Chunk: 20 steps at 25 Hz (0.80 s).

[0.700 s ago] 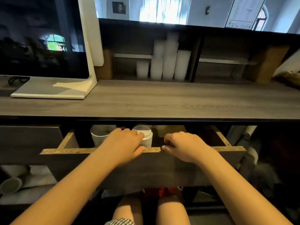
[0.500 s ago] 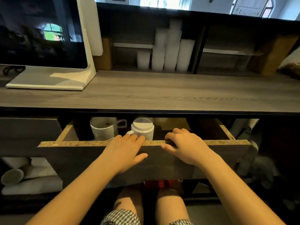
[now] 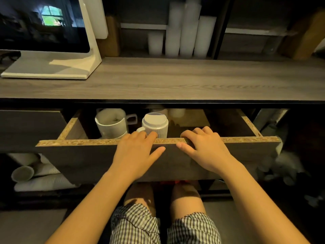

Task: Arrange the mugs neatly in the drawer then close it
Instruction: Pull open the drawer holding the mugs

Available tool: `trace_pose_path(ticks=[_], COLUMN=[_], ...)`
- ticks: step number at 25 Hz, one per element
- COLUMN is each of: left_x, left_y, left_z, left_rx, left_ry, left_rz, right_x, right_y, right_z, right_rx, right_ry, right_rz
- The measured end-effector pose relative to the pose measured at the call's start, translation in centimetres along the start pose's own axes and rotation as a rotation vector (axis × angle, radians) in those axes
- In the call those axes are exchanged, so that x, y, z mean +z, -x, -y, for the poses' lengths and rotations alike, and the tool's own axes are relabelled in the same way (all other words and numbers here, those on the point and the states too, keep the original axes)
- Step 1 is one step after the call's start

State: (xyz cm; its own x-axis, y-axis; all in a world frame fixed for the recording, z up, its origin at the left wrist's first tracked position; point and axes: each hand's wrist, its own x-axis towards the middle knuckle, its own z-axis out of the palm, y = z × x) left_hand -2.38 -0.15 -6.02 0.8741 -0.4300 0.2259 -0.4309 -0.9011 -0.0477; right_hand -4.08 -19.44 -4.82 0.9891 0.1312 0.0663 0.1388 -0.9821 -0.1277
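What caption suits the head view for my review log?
Left hand and right hand hold the open drawer; a plain mug and a ribbed mug stand inside.

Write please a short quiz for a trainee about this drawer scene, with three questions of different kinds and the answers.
1. True or false: the drawer is fully shut.
2. Multiple choice: what do the left hand and the right hand hold? A. the top edge of the drawer front. B. a mug handle each. C. nothing.
3. Short answer: which stands just behind the left hand's fingers, the plain white mug or the ribbed mug?

Key: 1 false, it stands pulled out; 2 A; 3 the ribbed mug.
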Motion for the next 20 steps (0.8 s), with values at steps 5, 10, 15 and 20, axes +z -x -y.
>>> trace_pose_path(ticks=[5,10,15,20], left_x=[-0.6,-1.2,-1.9,-2.1], left_y=[2.6,5.5,9.9,13.6], left_z=[-1.0,-2.1,-3.3,-4.5], left_rx=[-0.006,0.002,0.022,0.029], left_ry=[-0.004,0.008,0.024,-0.001], left_rz=[0.007,0.046,0.002,-0.009], right_x=[0.1,0.0,-0.6,-1.1], right_y=[2.7,6.0,10.3,14.6], right_z=[0.6,1.2,2.1,3.0], right_rx=[-0.004,-0.012,-0.038,-0.072], right_ry=[-0.017,-0.020,-0.061,-0.089], right_rz=[-0.010,0.000,0.032,0.037])
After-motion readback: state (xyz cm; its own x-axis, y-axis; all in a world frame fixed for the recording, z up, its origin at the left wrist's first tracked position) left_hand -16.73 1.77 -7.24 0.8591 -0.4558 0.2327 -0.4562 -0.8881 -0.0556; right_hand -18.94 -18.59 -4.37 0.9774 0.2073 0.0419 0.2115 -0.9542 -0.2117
